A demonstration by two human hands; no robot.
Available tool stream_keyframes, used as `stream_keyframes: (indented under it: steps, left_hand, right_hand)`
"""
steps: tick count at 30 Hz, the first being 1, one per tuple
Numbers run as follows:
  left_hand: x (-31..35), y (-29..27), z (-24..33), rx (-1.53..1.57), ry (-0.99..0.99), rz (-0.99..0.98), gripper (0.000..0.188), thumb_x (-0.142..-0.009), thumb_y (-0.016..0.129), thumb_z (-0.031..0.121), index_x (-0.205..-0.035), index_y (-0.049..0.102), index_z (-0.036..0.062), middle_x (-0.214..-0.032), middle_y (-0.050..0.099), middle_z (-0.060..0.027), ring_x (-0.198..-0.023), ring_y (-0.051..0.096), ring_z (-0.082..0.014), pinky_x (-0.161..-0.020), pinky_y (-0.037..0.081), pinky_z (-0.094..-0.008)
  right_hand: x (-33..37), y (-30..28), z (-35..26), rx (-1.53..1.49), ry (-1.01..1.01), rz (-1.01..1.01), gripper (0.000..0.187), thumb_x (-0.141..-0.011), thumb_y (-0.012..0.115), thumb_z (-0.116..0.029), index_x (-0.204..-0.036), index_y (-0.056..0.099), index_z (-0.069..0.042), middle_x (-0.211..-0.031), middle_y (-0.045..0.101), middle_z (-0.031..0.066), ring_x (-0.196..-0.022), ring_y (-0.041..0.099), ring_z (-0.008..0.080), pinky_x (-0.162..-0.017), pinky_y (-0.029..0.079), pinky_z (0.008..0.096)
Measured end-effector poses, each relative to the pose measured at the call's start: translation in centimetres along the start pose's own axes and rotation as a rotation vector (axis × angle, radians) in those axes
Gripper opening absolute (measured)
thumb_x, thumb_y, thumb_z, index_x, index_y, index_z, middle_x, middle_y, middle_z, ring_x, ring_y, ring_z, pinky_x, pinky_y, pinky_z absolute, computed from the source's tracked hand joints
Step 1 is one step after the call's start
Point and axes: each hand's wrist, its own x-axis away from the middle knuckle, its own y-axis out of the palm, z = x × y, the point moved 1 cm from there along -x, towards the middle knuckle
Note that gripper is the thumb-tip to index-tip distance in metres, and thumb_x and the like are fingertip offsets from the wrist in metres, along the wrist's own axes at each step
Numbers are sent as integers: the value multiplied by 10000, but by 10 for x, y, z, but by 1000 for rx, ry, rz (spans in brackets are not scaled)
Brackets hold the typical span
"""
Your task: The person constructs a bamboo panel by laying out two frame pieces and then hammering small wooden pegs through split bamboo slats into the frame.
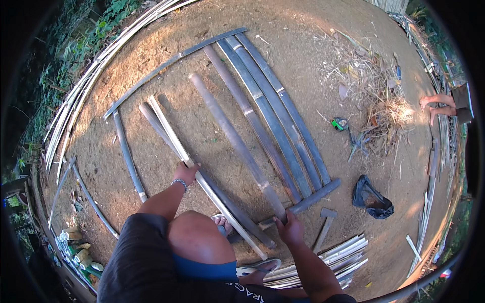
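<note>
My left hand (187, 173) is closed around a pale-edged split bamboo strip (171, 130), which slants down to near my sandalled foot. Beside and partly under that strip lies a darker bamboo slat (227, 202) on the ground. With its fingers wrapped round, my right hand (289, 229) grips the near end of a brown bamboo slat (233, 139). To the right, several dark bamboo slats (280, 116) run side by side between a long far crosspiece (177, 58) and a short near crosspiece (316, 196). A separate bamboo slat (127, 154) lies on the left, reaching the far crosspiece.
A hammer-like tool (326, 230) lies near my right forearm, by a stack of split bamboo (343, 257). Farther right are a black plastic bag (373, 199), a tape measure (339, 123) and a heap of shavings (384, 116). Another person's legs (439, 107) show at the right.
</note>
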Motion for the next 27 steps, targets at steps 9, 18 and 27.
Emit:
stream_keyframes:
  steps: [9, 18, 27]
  left_hand:
    - [-3, -2, -6, 21, 29, -5, 685, -866, 788, 508, -1128, 614, -100, -874, 758, -203, -639, 749, -247, -636, 615, -353]
    - [-16, -6, -12, -199, 65, -16, 680, -852, 758, 613, -941, 712, -60, -798, 756, -165, -668, 745, -250, -670, 593, -388]
    - [3, -26, 12, -407, -2, -40, 866, -870, 591, 782, -1129, 724, -34, -1117, 743, -253, -1101, 717, -398, -964, 549, -488]
  right_hand:
    - [5, 1, 21, 18, -48, 11, 485, -847, 830, -383, -1162, 664, -53, -954, 722, 181, -837, 716, 409, -721, 560, 504]
    - [14, 0, 25, 47, 74, -18, 417, -832, 850, -337, -1071, 667, -49, -926, 704, 197, -850, 696, 415, -728, 535, 509]
    - [-14, 20, -3, -29, 151, -100, 499, -891, 779, -400, -1208, 615, -52, -1033, 699, 243, -968, 678, 471, -824, 527, 548]
